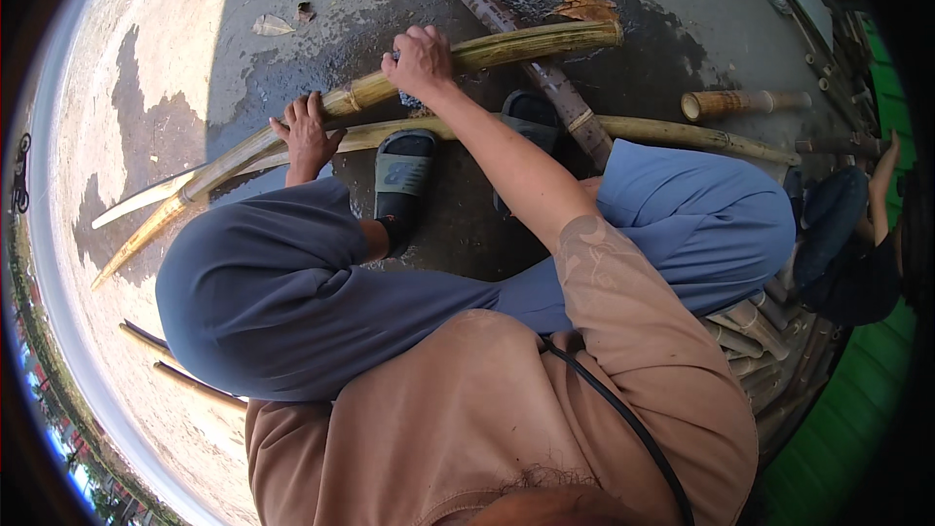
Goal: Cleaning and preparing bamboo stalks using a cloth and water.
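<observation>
A long yellow-green bamboo pole [526,44] slants in front of me, its thick cut end at the right and its far end split into two prongs at the left. My left hand [308,136] grips it left of a joint, fingers over the top and thumb apart. Farther right, my right hand [421,63] is closed like a fist against the pole's upper side. A small dark bit shows by its fingers, too little to name. Under this pole, a dark wet bamboo pole [487,15] crosses at an angle. Another thin bamboo pole [672,131] lies nearer my sandals [404,175].
A short bamboo piece [745,103] lies at the right. Beyond it, another person's hand [888,151] touches a dark pole [838,145]. Cut bamboo [745,331] is piled at the lower right. Dry leaves [587,6] lie on the wet concrete [321,58].
</observation>
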Action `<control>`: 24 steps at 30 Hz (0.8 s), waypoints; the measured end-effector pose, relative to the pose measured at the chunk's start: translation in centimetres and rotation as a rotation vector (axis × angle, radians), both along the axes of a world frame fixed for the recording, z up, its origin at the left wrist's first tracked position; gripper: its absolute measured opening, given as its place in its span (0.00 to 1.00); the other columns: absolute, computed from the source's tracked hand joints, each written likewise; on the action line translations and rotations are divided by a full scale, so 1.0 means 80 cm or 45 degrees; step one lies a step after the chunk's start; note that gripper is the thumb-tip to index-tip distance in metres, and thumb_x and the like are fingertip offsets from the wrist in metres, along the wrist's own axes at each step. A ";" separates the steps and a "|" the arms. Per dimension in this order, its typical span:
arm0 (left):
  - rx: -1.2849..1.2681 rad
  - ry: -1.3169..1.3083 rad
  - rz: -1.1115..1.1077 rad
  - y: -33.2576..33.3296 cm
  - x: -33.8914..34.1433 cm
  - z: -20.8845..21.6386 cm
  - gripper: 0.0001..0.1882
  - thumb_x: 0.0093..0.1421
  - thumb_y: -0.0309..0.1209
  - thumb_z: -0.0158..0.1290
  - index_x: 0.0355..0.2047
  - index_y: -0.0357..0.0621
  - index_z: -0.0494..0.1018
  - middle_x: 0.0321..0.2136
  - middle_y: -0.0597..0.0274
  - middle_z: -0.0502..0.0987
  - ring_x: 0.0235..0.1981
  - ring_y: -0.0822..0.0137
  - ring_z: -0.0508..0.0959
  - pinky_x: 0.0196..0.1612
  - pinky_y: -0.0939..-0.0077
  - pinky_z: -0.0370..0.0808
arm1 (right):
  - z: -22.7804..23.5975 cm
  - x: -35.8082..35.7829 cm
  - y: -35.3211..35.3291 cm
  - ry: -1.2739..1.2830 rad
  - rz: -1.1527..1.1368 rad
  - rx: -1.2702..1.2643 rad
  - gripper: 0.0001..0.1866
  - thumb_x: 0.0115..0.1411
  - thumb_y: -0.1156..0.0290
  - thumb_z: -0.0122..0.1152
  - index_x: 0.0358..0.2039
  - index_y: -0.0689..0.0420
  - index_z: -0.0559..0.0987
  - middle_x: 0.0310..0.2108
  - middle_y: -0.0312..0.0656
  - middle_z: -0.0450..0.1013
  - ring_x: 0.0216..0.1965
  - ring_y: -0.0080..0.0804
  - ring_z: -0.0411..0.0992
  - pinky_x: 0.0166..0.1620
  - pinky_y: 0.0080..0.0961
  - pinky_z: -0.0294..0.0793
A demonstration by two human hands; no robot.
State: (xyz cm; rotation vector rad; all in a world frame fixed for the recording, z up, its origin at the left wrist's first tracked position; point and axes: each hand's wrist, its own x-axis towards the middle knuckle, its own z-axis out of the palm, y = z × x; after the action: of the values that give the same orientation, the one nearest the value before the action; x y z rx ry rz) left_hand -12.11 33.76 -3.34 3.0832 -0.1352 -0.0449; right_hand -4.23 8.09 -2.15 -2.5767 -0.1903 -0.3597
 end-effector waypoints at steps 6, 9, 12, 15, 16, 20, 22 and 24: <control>0.000 -0.139 -0.108 0.030 0.005 -0.010 0.44 0.50 0.41 0.73 0.66 0.56 0.66 0.61 0.58 0.71 0.66 0.51 0.67 0.65 0.25 0.56 | -0.008 0.029 -0.045 0.025 -0.026 -0.014 0.11 0.56 0.62 0.67 0.32 0.56 0.86 0.40 0.49 0.81 0.49 0.51 0.75 0.56 0.47 0.75; 0.052 -0.033 -0.010 0.027 0.024 0.003 0.39 0.50 0.43 0.72 0.62 0.55 0.70 0.56 0.60 0.77 0.62 0.55 0.73 0.64 0.32 0.60 | 0.005 0.076 -0.236 0.081 -0.456 -0.206 0.16 0.57 0.59 0.67 0.39 0.56 0.88 0.46 0.50 0.82 0.52 0.53 0.76 0.57 0.48 0.76; 0.028 0.016 -0.052 0.004 0.042 0.013 0.41 0.47 0.46 0.73 0.61 0.54 0.70 0.56 0.61 0.77 0.62 0.56 0.73 0.63 0.33 0.61 | 0.003 0.089 -0.442 0.030 -0.905 -0.226 0.15 0.58 0.57 0.68 0.39 0.53 0.88 0.46 0.46 0.82 0.52 0.49 0.77 0.59 0.45 0.73; -0.005 0.017 -0.019 0.013 0.039 0.023 0.42 0.45 0.48 0.74 0.58 0.52 0.71 0.53 0.61 0.80 0.60 0.58 0.75 0.61 0.35 0.62 | 0.016 0.088 -0.376 -0.012 -0.809 -0.416 0.15 0.57 0.57 0.68 0.37 0.54 0.88 0.44 0.47 0.82 0.51 0.46 0.77 0.60 0.43 0.71; -0.042 0.047 -0.029 0.006 0.051 0.025 0.41 0.44 0.49 0.75 0.57 0.51 0.71 0.51 0.61 0.81 0.59 0.57 0.76 0.61 0.35 0.62 | -0.015 0.103 -0.360 -0.073 -0.635 -0.350 0.15 0.57 0.57 0.67 0.34 0.55 0.88 0.41 0.47 0.83 0.50 0.45 0.78 0.59 0.42 0.70; -0.002 0.324 0.033 0.035 0.073 0.025 0.37 0.42 0.47 0.74 0.51 0.53 0.71 0.46 0.60 0.83 0.56 0.54 0.78 0.57 0.35 0.65 | -0.013 0.050 -0.044 0.006 -0.129 0.007 0.10 0.55 0.62 0.68 0.31 0.55 0.85 0.41 0.46 0.80 0.49 0.50 0.74 0.56 0.45 0.74; -0.049 0.355 -0.049 0.021 0.091 0.025 0.36 0.41 0.46 0.73 0.51 0.54 0.73 0.46 0.60 0.83 0.57 0.54 0.78 0.57 0.36 0.65 | -0.016 0.021 0.053 -0.001 0.013 0.120 0.09 0.57 0.63 0.68 0.33 0.54 0.84 0.42 0.45 0.77 0.52 0.50 0.72 0.57 0.48 0.73; -0.089 0.403 -0.096 0.026 0.097 0.023 0.36 0.40 0.45 0.73 0.50 0.54 0.74 0.46 0.60 0.82 0.57 0.55 0.77 0.56 0.36 0.66 | -0.016 0.007 0.100 -0.050 0.068 0.142 0.08 0.58 0.64 0.67 0.33 0.53 0.84 0.43 0.45 0.77 0.52 0.49 0.71 0.58 0.48 0.72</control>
State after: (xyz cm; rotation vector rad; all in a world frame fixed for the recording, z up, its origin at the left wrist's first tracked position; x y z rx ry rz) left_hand -4.39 35.81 -1.49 2.9513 -0.2309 -0.5154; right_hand -3.64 16.08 -3.43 -2.4516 -0.2459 -0.3902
